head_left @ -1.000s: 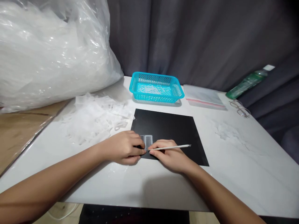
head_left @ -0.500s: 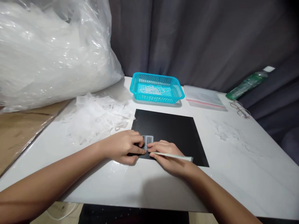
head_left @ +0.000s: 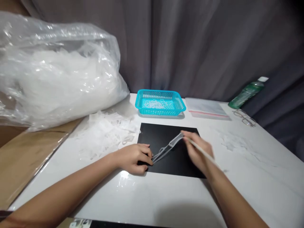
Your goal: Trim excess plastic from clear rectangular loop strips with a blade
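My left hand [head_left: 136, 159] lies at the left side of a black mat [head_left: 171, 167], its bent fingers pressing down one end of a thin, translucent plastic frame-like strip [head_left: 171, 144]. The strip slants up from there, stretched over the mat. Its other end is pinched in the fingertips of my right hand [head_left: 199, 151], which is raised above the mat's right part. A thin pale stick [head_left: 206, 153] also sits in my right hand and points back along the forearm. The strip's end under my left fingers is hidden.
A blue mesh basket [head_left: 161, 111] holding clear pieces stands behind the mat. Left are a pile of translucent pieces [head_left: 104, 133] and a large plastic bag [head_left: 61, 82] on cardboard [head_left: 35, 152]. Right are zip bags [head_left: 206, 107], a green bottle [head_left: 247, 93], glasses [head_left: 244, 118] and clear scraps [head_left: 230, 141].
My right hand has moved right and up, drawing one end of the clear strip off the mat. My left hand stays at the mat's left side. The camera view has tilted up.
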The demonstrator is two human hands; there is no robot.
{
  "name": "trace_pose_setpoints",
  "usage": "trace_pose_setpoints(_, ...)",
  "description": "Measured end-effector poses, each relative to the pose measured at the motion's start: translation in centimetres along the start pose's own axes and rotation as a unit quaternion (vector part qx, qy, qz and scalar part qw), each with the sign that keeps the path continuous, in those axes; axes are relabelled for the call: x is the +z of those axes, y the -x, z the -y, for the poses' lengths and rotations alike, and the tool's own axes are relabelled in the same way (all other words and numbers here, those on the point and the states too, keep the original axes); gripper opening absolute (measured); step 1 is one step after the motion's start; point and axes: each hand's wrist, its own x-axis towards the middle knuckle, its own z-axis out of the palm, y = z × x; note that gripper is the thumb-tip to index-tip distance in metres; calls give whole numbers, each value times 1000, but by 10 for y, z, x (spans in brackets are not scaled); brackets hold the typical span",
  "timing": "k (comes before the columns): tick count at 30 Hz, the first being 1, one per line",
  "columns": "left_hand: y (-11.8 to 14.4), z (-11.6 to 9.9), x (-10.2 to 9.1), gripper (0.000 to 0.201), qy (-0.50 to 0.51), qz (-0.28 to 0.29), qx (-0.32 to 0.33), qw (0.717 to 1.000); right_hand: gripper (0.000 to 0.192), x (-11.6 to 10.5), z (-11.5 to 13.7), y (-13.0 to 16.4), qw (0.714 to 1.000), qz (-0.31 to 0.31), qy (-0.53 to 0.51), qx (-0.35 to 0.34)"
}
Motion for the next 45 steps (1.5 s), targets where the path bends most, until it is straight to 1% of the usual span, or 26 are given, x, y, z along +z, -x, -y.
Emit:
trace_pose_setpoints(1, 0, 0, 1, 27, 3, -8, -9, 1000, 19, -7, -7, -3, 997, -42, 6, 72)
trace_pose_setpoints(2, 0, 0, 2, 24, 10, -20, -17, 1000, 18, -12, -13, -5, 990, -74, -7, 122)
trace_pose_setpoints(3, 0, 0, 3, 21, 21, -32, -27, 999, 19, -16, -18, -7, 984, -86, -36, 151)
trace_pose_setpoints(5, -2, -1, 4, 17, 34, -58, -47, 997, 22, -17, -19, -7, 979, -60, -105, 166)
trace_pose_setpoints(7, -3, -2, 4, 26, 35, -91, -71, 993, 23, -11, -15, -6, 974, -18, -159, 161)
trace_pose_setpoints(8, -4, -2, 4, 33, 31, -110, -85, 990, 23, -8, -12, -6, 970, -19, -180, 164)
trace_pose_setpoints(10, -3, 0, 4, 43, 29, -148, -113, 982, 22, -4, -10, -6, 958, -69, -213, 179)
trace_pose_setpoints(12, -1, 2, 3, 45, 31, -167, -131, 977, 22, -4, -14, -8, 942, -147, -233, 194)
trace_pose_setpoints(14, 3, 3, 3, 45, 37, -162, -136, 977, 23, -9, -23, -11, 928, -206, -234, 202)
trace_pose_setpoints(16, 5, 4, 3, 46, 44, -146, -135, 979, 25, -16, -31, -13, 918, -248, -230, 205)
trace_pose_setpoints(19, 0, 1, 2, 47, 46, -125, -134, 982, 27, -26, -35, -18, 892, -324, -248, 193)
trace_pose_setpoints(22, -29, -10, 3, 45, 36, -98, -121, 987, 26, -32, -26, -22, 859, -373, -315, 152)
trace_pose_setpoints(24, -64, -20, 6, 32, 35, -73, -93, 992, 23, -33, -14, -21, 850, -368, -356, 125)
trace_pose_setpoints(25, -84, -24, 8, 23, 37, -64, -73, 995, 21, -34, -8, -20, 849, -362, -368, 113)
trace_pose_setpoints(26, -104, -28, 10, 21, 42, -57, -53, 996, 20, -34, -3, -19, 850, -357, -373, 101)
trace_pose_setpoints(28, -140, -33, 16, 36, 46, -43, -17, 998, 18, -35, 4, -16, 854, -361, -367, 75)
trace_pose_setpoints(29, -154, -34, 19, 41, 36, -17, 0, 999, 17, -37, 4, -15, 856, -368, -357, 64)
trace_pose_setpoints(31, -167, -34, 24, 40, 46, 10, -32, 998, 15, -40, 1, -13, 867, -377, -323, 49)
trace_pose_setpoints(33, -162, -30, 26, 31, 82, 8, -94, 992, 13, -41, -4, -11, 895, -351, -271, 52)
trace_pose_setpoints(34, -153, -28, 26, 23, 96, 1, -117, 988, 12, -40, -5, -9, 914, -320, -242, 57)
trace_pose_setpoints(35, -142, -26, 25, 17, 109, -11, -142, 984, 11, -38, -5, -7, 936, -274, -214, 62)
trace_pose_setpoints(36, -129, -24, 24, 19, 124, -26, -171, 977, 10, -35, -3, -5, 955, -220, -191, 63)
trace_pose_setpoints(38, -100, -22, 20, 34, 166, -65, -239, 954, 11, -24, 8, 1, 980, -101, -164, 40)
trace_pose_setpoints(40, -74, -21, 17, 42, 208, -93, -298, 927, 15, -10, 24, 9, 988, 2, -154, 4)
trace_pose_setpoints(41, -62, -21, 15, 43, 227, -99, -323, 913, 17, -2, 32, 13, 988, 39, -151, -12)
trace_pose_setpoints(45, -33, -23, 13, 33, 293, -98, -397, 864, 19, 18, 52, 25, 980, 125, -155, -27)
